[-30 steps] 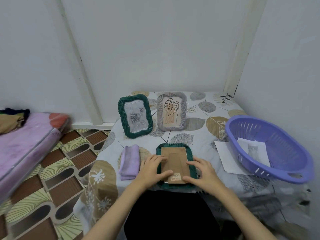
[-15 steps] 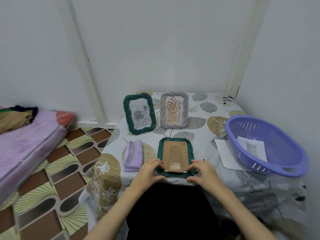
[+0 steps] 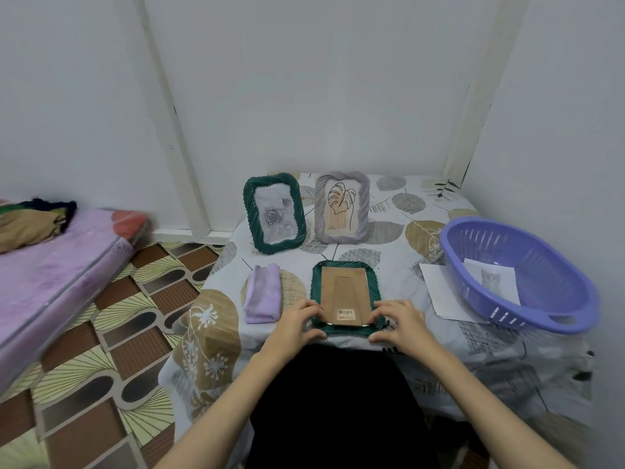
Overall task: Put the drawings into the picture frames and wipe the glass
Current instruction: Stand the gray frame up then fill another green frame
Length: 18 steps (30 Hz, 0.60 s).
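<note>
A dark green rope-edged picture frame (image 3: pixel 345 296), face-down, is gripped at its near corners by the left hand (image 3: pixel 297 321) and right hand (image 3: pixel 397 321), fingers curled. A barcode sticker (image 3: pixel 345 312) is seen on its brown cardboard backing (image 3: pixel 343 289); the print cannot be read.

face-down frame (image 3: pixel 345 294) lies at table (image 3: pixel 399 238) front edge, cloth (image 3: pixel 263 294) just left. two upright frames (image 3: pixel 274 213) (image 3: pixel 341 206) stand behind. basket (image 3: pixel 517 275) at right edge holds a drawing (image 3: pixel 492 280), overlapping a sheet (image 3: pixel 439 289).
</note>
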{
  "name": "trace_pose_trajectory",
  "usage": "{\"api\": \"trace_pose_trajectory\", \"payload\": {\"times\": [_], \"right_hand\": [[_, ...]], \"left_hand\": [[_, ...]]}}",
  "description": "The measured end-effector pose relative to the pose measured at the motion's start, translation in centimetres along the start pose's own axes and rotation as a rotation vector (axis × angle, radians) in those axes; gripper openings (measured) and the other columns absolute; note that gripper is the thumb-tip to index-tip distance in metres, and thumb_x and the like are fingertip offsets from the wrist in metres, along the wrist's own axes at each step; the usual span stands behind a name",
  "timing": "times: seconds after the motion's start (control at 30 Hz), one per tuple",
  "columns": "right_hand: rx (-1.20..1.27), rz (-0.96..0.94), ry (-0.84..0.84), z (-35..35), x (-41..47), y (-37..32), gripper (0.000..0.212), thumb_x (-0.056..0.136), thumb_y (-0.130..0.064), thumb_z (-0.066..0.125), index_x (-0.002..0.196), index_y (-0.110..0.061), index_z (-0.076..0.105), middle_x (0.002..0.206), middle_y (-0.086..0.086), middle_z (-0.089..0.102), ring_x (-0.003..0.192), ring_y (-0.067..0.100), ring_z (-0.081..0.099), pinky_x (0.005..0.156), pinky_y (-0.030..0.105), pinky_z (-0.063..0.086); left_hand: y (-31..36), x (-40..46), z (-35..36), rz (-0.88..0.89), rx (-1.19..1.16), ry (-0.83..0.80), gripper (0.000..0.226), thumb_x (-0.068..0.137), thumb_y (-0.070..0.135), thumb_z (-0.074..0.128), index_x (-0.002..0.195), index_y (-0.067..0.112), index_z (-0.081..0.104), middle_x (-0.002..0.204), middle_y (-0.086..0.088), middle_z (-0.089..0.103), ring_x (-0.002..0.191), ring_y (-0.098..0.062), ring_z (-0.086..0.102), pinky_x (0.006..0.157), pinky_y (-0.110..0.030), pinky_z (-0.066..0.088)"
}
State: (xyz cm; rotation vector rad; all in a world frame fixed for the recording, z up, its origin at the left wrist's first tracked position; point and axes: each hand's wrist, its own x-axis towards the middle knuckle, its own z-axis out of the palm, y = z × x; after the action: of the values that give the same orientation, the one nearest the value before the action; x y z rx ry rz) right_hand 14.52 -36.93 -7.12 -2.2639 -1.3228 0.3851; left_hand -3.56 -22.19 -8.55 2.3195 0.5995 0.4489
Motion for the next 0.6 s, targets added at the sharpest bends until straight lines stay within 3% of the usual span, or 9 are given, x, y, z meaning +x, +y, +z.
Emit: {"api": "trace_pose_trajectory", "payload": {"times": [0.17,0.27,0.33,0.43,0.5,0.6], "right_hand": [[-0.006,-0.007,-0.012,-0.2,-0.2,0.2,0.029,0.064,-0.035,0.079,0.090,-0.030,0.069,0.132,-0.010,0.052,0.127,0.015,0.034,0.099,0.034,0.021],[-0.007,-0.023,-0.036,-0.4,-0.2,0.0,0.024,0.065,-0.035,0.079,0.084,-0.036,0.065,0.132,-0.011,0.051,0.127,0.015,0.032,0.099,0.035,0.020],[-0.026,-0.022,-0.067,-0.6,-0.2,0.0,0.026,0.067,-0.038,0.077,0.090,-0.036,0.064,0.132,-0.013,0.050,0.128,0.015,0.030,0.100,0.038,0.020],[0.007,0.027,-0.065,-0.8,-0.2,-0.3,0.040,0.071,-0.048,0.071,0.108,-0.036,0.060,0.130,-0.012,0.050,0.128,0.015,0.030,0.102,0.041,0.022],[0.020,0.073,0.001,-0.4,0.0,-0.8,0.045,0.076,-0.056,0.063,0.114,-0.033,0.059,0.134,-0.009,0.046,0.130,0.016,0.029,0.104,0.041,0.023],[0.019,0.129,0.050,0.7,0.3,-1.6,0.044,0.080,-0.055,0.058,0.115,-0.030,0.061,0.141,-0.004,0.040,0.133,0.017,0.025,0.109,0.044,0.021]], "left_hand": [[-0.2,-0.2,0.4,0.027,0.026,0.007,0.019,0.075,0.011,0.073,0.093,0.006,0.067,0.109,0.000,0.051,0.105,-0.010,0.048,0.086,0.006,0.024],[-0.2,-0.2,0.5,0.040,0.027,0.005,0.018,0.075,0.011,0.072,0.091,0.007,0.067,0.113,-0.006,0.054,0.105,-0.011,0.048,0.089,-0.002,0.029],[0.0,-0.1,0.3,0.024,0.003,-0.018,0.023,0.074,0.016,0.074,0.093,0.005,0.065,0.115,-0.007,0.054,0.105,-0.010,0.049,0.092,-0.007,0.034],[0.5,0.4,0.1,-0.030,-0.062,0.021,0.041,0.072,0.025,0.076,0.105,0.004,0.062,0.121,-0.007,0.052,0.110,-0.010,0.047,0.089,-0.001,0.030],[0.9,1.1,0.5,-0.118,-0.062,0.063,0.047,0.080,0.031,0.069,0.117,0.004,0.058,0.135,-0.010,0.044,0.126,-0.015,0.040,0.102,-0.012,0.025],[1.3,2.0,1.5,-0.264,-0.025,0.060,0.045,0.086,0.037,0.060,0.120,0.007,0.058,0.148,-0.015,0.031,0.140,-0.024,0.025,0.116,-0.033,0.018]]}}
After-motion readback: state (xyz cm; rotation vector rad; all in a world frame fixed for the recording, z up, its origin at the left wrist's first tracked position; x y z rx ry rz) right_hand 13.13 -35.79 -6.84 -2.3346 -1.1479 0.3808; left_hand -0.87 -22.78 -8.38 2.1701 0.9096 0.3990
